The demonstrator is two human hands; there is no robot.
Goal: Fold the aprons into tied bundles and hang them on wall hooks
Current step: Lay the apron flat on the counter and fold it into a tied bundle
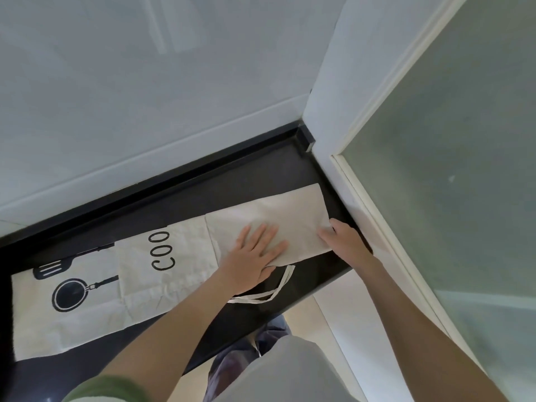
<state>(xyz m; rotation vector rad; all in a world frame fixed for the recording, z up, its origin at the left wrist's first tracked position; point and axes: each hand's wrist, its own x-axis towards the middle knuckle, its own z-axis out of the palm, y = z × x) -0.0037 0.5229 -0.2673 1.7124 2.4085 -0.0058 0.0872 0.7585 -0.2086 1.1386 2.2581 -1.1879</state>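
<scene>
A white wall [145, 97] backs a dark surface [316, 274]. On the surface lies a cream apron [179, 274], printed with black utensils and lettering, its right end folded over. The left hand [255, 250] presses flat and open on that fold. The right hand [339, 236] pinches the fold's right edge. A cream strap [275, 291] trails just in front of the apron.

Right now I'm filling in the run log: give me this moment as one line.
step: folding apron on counter | left hand: flat on folded end | right hand: pinching fold's corner | strap: loose | hung: no
</scene>
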